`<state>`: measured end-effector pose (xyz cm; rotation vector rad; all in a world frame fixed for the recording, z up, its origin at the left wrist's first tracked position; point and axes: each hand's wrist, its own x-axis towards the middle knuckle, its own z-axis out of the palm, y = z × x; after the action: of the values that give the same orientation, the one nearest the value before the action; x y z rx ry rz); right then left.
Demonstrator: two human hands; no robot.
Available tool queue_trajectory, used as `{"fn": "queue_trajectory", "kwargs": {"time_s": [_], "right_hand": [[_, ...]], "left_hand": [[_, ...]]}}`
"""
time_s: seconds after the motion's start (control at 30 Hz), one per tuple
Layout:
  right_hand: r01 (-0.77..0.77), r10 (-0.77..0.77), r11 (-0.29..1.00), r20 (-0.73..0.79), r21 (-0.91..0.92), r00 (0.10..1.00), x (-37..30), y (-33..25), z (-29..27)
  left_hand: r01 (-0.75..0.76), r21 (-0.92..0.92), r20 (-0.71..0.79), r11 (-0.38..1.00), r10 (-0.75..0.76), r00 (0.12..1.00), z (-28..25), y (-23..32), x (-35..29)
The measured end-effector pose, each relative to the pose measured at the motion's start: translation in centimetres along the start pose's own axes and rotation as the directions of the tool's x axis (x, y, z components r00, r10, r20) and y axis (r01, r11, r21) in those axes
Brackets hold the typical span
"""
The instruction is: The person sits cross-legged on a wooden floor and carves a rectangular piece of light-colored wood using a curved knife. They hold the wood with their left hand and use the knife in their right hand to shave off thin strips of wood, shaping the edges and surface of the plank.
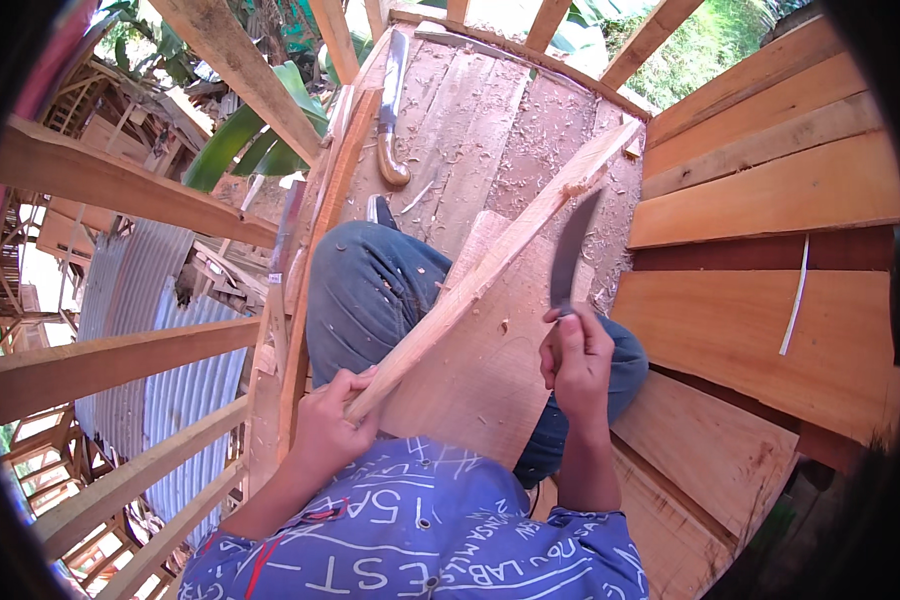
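Note:
My left hand (337, 418) is closed around the near end of a long wooden strip (480, 275). The strip slants away to the far right, across a wide wooden board (467, 372) that lies between my legs. In my right hand (580, 362) is a knife (574, 248) with a broad dark blade, held by its handle, blade pointing up and away. The blade stands just right of the strip, apparently apart from it. A curled shaving (578, 188) clings to the strip near the blade's tip. My fingers hide most of the knife's handle.
A sheathed blade with a curved brown handle (393, 168) lies on the plank floor (460, 130) at the far left, among scattered shavings. Wooden rails (120, 360) run along the left, with corrugated metal sheets (160, 320) beyond. A plank wall (770, 190) bounds the right.

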<state>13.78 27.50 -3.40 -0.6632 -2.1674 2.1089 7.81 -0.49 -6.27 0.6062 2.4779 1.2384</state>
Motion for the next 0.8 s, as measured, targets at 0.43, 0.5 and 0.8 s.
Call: {"fn": "queue_trajectory", "kwargs": {"time_s": [0.43, 0.5, 0.8], "right_hand": [[0.034, -0.006, 0.982, 0.147, -0.185, 0.989, -0.4, 0.4, -0.4], [0.009, -0.006, 0.993, -0.025, 0.114, 1.000, 0.0, -0.3, -1.3], [0.017, 0.002, 0.964, -0.070, 0.266, 0.998, 0.0, 0.7, -1.0]], "left_hand": [[0.018, 0.018, 0.047, 1.000, -0.018, 0.999, -0.3, -0.5, -0.2], [-0.022, 0.020, 0.014, 1.000, 0.022, 1.000, -0.1, -0.8, -0.6], [-0.017, 0.010, 0.010, 1.000, 0.016, 1.000, -0.1, -0.7, -0.5]]}}
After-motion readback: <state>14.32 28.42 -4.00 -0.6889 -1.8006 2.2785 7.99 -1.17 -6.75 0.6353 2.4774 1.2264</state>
